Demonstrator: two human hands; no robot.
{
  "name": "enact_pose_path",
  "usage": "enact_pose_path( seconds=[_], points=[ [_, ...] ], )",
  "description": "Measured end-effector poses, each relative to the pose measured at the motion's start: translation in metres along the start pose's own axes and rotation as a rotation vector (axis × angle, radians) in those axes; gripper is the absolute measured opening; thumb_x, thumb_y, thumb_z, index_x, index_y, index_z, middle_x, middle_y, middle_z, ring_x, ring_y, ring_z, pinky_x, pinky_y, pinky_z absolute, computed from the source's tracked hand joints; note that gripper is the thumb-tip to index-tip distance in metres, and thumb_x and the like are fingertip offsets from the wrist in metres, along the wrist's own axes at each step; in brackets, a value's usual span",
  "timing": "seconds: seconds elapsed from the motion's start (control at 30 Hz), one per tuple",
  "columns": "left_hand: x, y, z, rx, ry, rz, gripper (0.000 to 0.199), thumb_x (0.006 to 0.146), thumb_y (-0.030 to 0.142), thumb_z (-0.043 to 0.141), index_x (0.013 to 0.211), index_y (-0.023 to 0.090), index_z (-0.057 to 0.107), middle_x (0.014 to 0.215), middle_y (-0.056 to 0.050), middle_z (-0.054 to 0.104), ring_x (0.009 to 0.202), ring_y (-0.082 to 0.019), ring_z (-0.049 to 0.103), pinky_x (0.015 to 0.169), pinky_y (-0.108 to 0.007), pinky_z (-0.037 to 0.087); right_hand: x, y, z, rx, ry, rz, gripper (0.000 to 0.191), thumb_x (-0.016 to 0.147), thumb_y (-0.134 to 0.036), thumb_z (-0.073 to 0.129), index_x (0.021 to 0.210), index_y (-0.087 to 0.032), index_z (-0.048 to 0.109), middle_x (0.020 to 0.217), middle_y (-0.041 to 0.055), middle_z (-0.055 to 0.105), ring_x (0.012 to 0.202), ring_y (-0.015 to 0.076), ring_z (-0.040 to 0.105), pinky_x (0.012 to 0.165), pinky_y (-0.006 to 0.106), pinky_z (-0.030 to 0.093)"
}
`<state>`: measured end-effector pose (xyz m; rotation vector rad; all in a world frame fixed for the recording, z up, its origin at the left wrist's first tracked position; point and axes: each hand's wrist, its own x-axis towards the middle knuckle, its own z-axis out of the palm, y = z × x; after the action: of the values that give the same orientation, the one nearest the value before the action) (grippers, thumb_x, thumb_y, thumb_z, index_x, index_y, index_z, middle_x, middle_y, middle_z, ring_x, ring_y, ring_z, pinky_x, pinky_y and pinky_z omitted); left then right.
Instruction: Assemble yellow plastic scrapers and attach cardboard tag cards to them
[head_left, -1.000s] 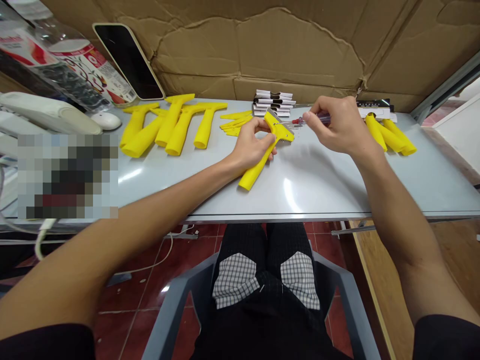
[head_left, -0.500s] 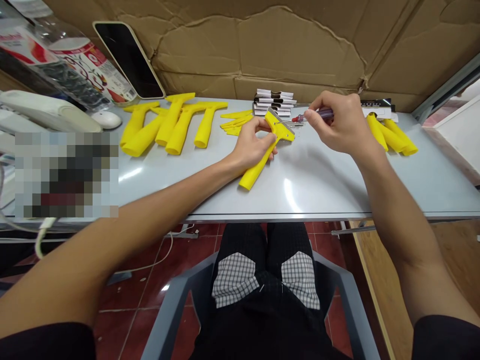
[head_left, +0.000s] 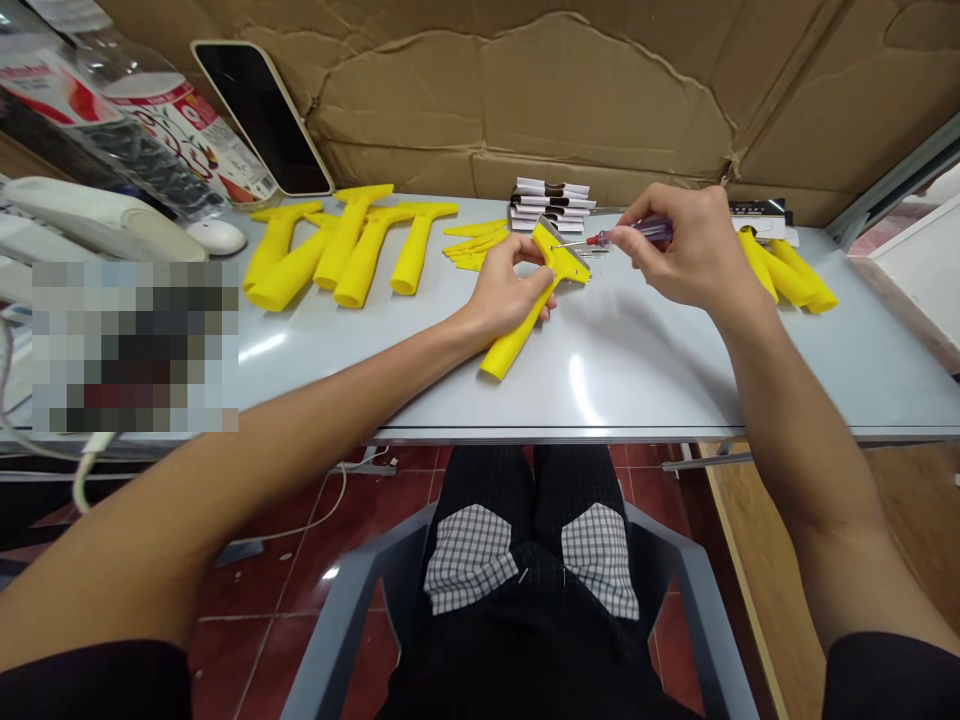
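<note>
My left hand (head_left: 510, 290) grips a yellow plastic scraper (head_left: 517, 335) by its neck, with the long handle slanting down towards me. The scraper's wide head (head_left: 559, 255) carries a thin metal blade along its far edge. My right hand (head_left: 694, 250) pinches a small screwdriver (head_left: 641, 232) with a clear purple and red handle. Its thin metal shaft reaches left and ends at or just above the scraper head, though I cannot tell if it touches. Several more yellow scrapers (head_left: 352, 250) lie left of my hands, and others (head_left: 784, 275) lie to the right.
The pale grey table (head_left: 637, 385) has a shiny top. Yellow strips (head_left: 476, 245) and a stack of black-and-white cards (head_left: 553, 198) sit at the back. Creased cardboard (head_left: 525, 100) forms the rear wall. A phone (head_left: 262, 118) and computer mouse (head_left: 216, 236) lie back left.
The view has drifted slightly. My right hand and the screwdriver sit slightly further right, with the handle tilted a little differently. My left hand and the scraper have hardly moved.
</note>
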<state>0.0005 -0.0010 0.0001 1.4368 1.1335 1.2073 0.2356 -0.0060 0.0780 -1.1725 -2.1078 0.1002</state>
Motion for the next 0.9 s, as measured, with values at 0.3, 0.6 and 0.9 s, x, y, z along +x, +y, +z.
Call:
enact_pose_path(
  seconds=[0.3, 0.6, 0.9],
  points=[
    [-0.001, 0.001, 0.0, 0.007, -0.013, 0.013, 0.028, 0.088, 0.016, 0.075, 0.106, 0.024, 0.055, 0.134, -0.009, 0.071, 0.071, -0.012, 0.071, 0.055, -0.027, 0.059, -0.001, 0.0, 0.005, -0.025, 0.015, -0.029, 0.032, 0.095, -0.063, 0.08, 0.092, -0.032, 0.07, 0.072, 0.0036, 0.074, 0.064, 0.0279, 0.064, 0.069, 0.047, 0.052],
    [-0.001, 0.0, 0.001, -0.002, -0.009, -0.006, 0.027, 0.089, 0.014, 0.073, 0.104, 0.024, 0.053, 0.136, -0.008, 0.071, 0.071, -0.012, 0.071, 0.054, -0.026, 0.058, 0.001, 0.008, 0.001, 0.007, 0.016, -0.031, 0.037, 0.096, -0.068, 0.078, 0.085, -0.033, 0.071, 0.067, 0.0045, 0.072, 0.071, 0.0311, 0.068, 0.069, 0.049, 0.051],
    [-0.001, 0.002, 0.002, -0.009, 0.001, 0.004, 0.028, 0.088, 0.014, 0.075, 0.103, 0.024, 0.053, 0.133, -0.008, 0.072, 0.072, -0.011, 0.07, 0.052, -0.022, 0.057, -0.001, -0.004, 0.001, 0.036, -0.019, -0.013, 0.029, 0.094, -0.06, 0.08, 0.088, -0.035, 0.067, 0.071, 0.0031, 0.074, 0.068, 0.0292, 0.065, 0.072, 0.049, 0.049]
  ],
)
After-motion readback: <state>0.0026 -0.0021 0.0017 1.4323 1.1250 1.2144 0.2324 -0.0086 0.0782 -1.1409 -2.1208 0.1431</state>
